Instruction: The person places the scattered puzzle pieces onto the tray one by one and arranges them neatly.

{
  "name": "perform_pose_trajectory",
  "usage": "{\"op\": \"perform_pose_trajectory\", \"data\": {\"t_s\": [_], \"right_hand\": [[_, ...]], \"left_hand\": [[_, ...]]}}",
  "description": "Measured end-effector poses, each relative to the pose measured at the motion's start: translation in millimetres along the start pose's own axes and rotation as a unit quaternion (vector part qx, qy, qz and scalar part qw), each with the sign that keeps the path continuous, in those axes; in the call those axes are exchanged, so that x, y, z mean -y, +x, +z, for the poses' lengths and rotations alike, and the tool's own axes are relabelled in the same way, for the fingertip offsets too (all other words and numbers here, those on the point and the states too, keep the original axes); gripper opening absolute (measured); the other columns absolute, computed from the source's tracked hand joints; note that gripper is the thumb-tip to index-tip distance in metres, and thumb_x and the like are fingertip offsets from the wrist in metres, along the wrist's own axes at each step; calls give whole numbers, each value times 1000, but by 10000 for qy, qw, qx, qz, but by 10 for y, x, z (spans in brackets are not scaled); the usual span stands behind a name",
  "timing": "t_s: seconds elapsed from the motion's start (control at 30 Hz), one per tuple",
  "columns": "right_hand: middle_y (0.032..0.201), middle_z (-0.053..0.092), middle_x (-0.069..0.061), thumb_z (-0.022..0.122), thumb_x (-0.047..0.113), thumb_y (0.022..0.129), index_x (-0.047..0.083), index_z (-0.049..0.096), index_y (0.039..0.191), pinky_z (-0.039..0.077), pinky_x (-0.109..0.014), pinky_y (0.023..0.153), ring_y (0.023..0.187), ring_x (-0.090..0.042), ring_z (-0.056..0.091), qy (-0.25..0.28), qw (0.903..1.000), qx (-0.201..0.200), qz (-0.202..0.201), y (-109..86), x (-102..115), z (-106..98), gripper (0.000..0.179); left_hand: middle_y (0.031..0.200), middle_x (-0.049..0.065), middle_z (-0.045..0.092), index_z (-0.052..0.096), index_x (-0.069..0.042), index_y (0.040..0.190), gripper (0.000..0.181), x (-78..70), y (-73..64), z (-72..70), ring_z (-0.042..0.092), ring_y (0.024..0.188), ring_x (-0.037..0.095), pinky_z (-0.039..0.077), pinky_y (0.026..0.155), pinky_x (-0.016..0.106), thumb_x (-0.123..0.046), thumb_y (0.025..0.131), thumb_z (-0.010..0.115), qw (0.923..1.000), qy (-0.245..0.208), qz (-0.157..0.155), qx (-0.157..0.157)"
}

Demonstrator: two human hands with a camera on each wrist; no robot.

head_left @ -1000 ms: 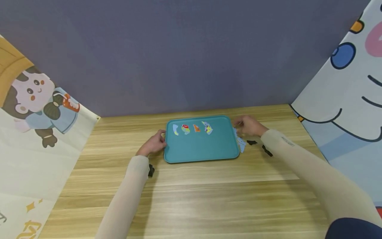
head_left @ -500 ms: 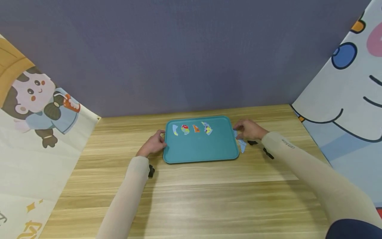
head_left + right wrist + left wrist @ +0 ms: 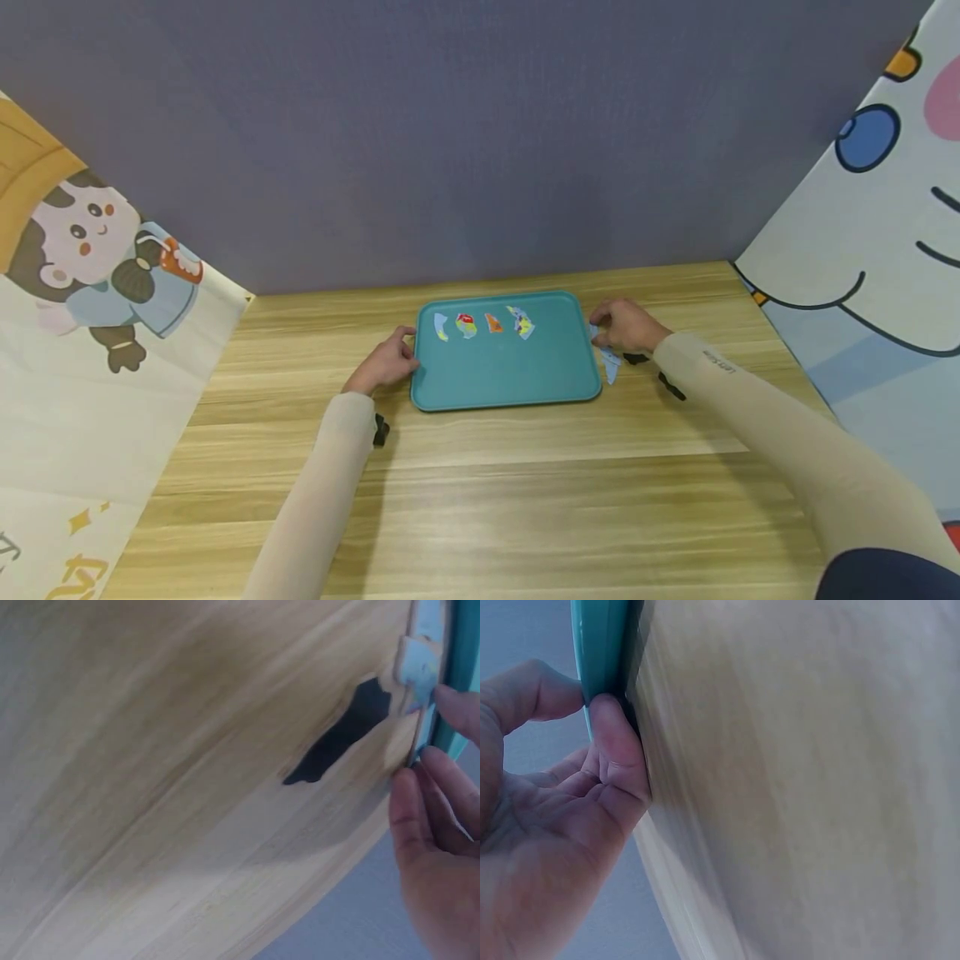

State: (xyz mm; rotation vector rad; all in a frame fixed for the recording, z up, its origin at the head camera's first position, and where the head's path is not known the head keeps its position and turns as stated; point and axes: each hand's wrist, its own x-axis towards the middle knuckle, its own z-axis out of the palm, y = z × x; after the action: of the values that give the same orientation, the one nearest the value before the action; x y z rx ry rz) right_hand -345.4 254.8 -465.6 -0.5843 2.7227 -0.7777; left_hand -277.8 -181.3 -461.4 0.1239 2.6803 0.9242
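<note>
the left hand [image 3: 384,363] pinches the tray [image 3: 502,367] at its edge, fingers nearly closed. the right hand [image 3: 627,326], fingers a bit apart, holds a blue piece [image 3: 595,331] beside it.

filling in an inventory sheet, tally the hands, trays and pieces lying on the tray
Hands: 2
Tray: 1
Pieces on the tray: 4
Total: 7

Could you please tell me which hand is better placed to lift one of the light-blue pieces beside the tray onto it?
The right hand, I'd judge: it is at the light-blue pieces, beside the tray on its right. The left hand is on the opposite side, gripping the tray's left edge.
</note>
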Motion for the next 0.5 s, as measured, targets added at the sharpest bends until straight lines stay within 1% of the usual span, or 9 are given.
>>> {"op": "perform_pose_trajectory", "data": {"t_s": [0.2,0.3,0.37,0.5], "right_hand": [[114,59,-19,74,16,80,-4,62,117,46,-45,85,102,-32,55,32,9998,-107,174,6,-44,8,44],[113,59,-19,72,18,81,-4,61,118,46,-45,83,101,-32,55,107,9995,-226,173,9,-59,-6,44],[113,58,-19,70,18,82,-4,62,118,46,-45,83,101,-32,55,166,9992,-340,88,19,-59,-26,43],[112,58,-20,73,15,81,-5,64,114,47,-45,82,98,-32,56,193,9974,-602,-349,59,-7,-70,40]], "left_hand": [[99,16,60,29,-2,142,65,-9,-5,-3,58,84,25,46,76,39,-10,85,59,10000,-25,0,-15],[99,15,60,29,-2,142,65,-5,-6,-3,58,84,25,46,77,39,-10,85,60,10000,-45,-26,8],[99,16,60,29,-2,142,65,-5,-8,-6,58,84,25,46,77,39,-9,86,59,10000,-61,-32,37],[100,16,59,28,-2,143,65,-2,-2,-14,58,85,26,46,77,40,-9,86,58,9999,-60,-4,90]]}}
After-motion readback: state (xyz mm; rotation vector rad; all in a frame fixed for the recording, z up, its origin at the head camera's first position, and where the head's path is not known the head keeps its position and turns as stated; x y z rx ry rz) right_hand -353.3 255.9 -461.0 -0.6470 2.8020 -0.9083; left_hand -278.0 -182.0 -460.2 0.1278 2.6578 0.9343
